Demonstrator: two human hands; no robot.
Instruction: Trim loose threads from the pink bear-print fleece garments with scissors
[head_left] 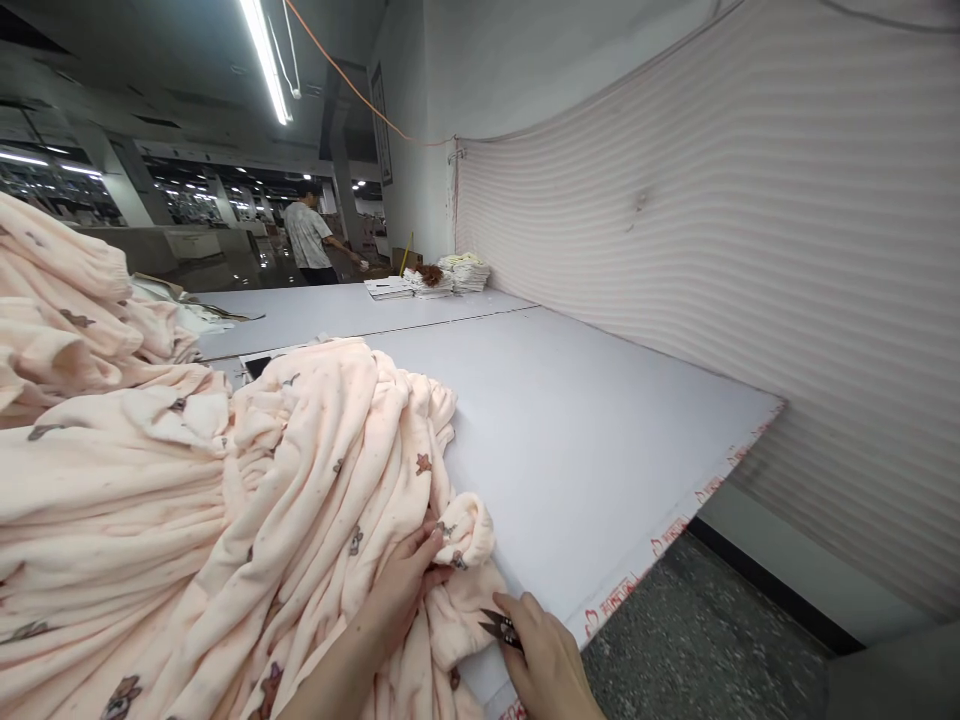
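A pale peach fleece garment (322, 450) with small animal prints lies gathered in folds across the near left of the table. My left hand (409, 570) pinches its cloth beside a rolled cuff (469, 530). In my right hand (544, 645) is a pair of dark thread snips (501, 628), held close to the table's front edge. The snips' blades are apart and point left toward the cloth just below the cuff. Whether the blades touch the fabric I cannot tell.
More peach fleece (60, 290) is heaped at the left. The pale table (600, 420) runs back to stacked folded cloths (461, 275), beside a wall draped in striped sheeting (712, 200). A person (307, 235) stands beyond the table. Speckled floor (690, 620) shows at right.
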